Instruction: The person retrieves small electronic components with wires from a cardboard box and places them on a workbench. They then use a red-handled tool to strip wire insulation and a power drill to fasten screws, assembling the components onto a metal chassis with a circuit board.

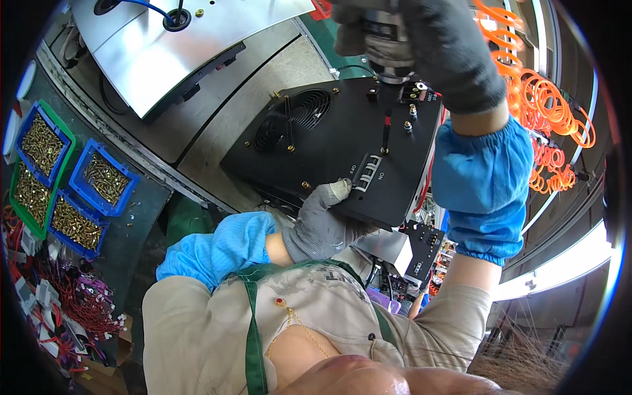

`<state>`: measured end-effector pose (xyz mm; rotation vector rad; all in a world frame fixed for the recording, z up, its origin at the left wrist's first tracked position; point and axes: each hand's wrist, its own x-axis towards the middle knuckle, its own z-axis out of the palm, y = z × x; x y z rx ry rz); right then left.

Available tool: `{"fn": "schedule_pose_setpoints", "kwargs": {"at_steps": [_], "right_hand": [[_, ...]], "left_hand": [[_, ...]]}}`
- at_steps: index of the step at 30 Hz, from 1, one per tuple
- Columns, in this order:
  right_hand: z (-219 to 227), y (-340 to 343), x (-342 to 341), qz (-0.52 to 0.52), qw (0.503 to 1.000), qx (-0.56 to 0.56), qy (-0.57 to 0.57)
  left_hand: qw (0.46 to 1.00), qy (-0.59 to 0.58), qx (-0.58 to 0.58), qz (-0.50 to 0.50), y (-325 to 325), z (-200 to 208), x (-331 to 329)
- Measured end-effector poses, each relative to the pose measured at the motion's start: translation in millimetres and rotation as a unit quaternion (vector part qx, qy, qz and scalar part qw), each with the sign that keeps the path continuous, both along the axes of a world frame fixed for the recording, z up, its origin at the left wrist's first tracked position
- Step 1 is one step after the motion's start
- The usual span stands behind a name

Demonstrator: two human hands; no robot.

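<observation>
My right hand (451, 56), in a grey glove, is closed around a power screwdriver (388, 43) held upright. Its bit reaches down to a brass-coloured screw (384, 151) beside the breaker switch (367, 173) in a black metal panel (329, 141). My gloved left hand (322, 224) grips the panel's near edge, its thumb lying on top close to the switch. The other left fingers are mostly hidden at the edge. A round fan grille (293, 118) with brass screws around it sits on the panel's far left part, and terminal posts (409, 118) stand on the right.
Blue bins (108, 207) of brass screws, some in a green tray (46, 230), stand at left above bundled red wires (62, 289). A silver metal unit (158, 59) lies on the conveyor (230, 92) at far left. Orange coiled hoses (543, 99) hang at right.
</observation>
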<state>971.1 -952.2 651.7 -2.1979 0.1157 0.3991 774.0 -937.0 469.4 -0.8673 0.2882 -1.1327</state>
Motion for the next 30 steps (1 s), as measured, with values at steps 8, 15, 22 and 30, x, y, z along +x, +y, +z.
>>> {"fn": "schedule_pose_setpoints", "kwargs": {"at_steps": [8, 15, 22, 30], "right_hand": [[-24.6, -28.2, 5.0, 0.03, 0.997, -0.037, 0.057], [-23.7, -21.2, -1.0, 0.172, 0.975, -0.139, -0.022], [-31.1, -26.6, 7.0, 0.253, 0.958, -0.127, -0.045], [-33.1, -21.2, -1.0, -0.068, 0.997, 0.0, 0.047]], "left_hand": [[1.0, -0.006, -0.001, -0.026, 7.1, 9.7, -4.3], [0.999, 0.002, 0.026, -0.022, 8.1, 11.2, -3.4], [0.999, -0.005, 0.038, -0.032, 10.2, 14.5, -3.6], [1.0, -0.021, 0.011, -0.008, 2.8, 9.7, -5.0]]}}
